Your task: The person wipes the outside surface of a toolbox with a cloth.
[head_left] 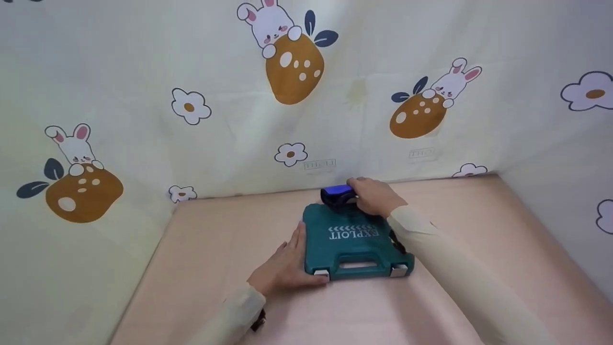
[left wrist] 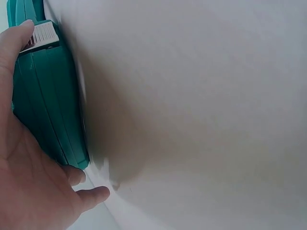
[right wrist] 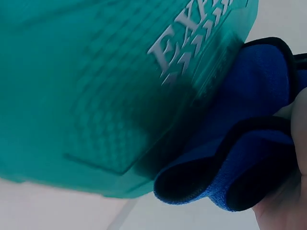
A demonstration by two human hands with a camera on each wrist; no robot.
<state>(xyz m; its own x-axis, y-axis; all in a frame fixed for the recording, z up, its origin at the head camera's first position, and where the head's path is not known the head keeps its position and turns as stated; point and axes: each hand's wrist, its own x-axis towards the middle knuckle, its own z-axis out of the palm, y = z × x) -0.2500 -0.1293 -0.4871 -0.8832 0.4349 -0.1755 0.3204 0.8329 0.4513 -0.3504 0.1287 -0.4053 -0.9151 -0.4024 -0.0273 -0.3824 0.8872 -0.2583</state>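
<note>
A green plastic case (head_left: 354, 247) with white lettering and a handle lies flat on the table. My left hand (head_left: 287, 263) rests against its left side, the fingers fairly straight along that edge. In the left wrist view, the thumb lies at a white latch (left wrist: 44, 34) on the front corner. My right hand (head_left: 376, 196) grips a folded blue cloth (head_left: 337, 190) with black edging at the far edge of the case. The right wrist view shows the cloth bent into loops against the case's lettered face; most of the hand is out of frame there.
A pale pink cover (head_left: 230, 249) spreads over the table. Behind and at both sides hangs a cream curtain (head_left: 230, 134) printed with rabbits and flowers. A second white latch (head_left: 399, 270) sits at the case's front right corner.
</note>
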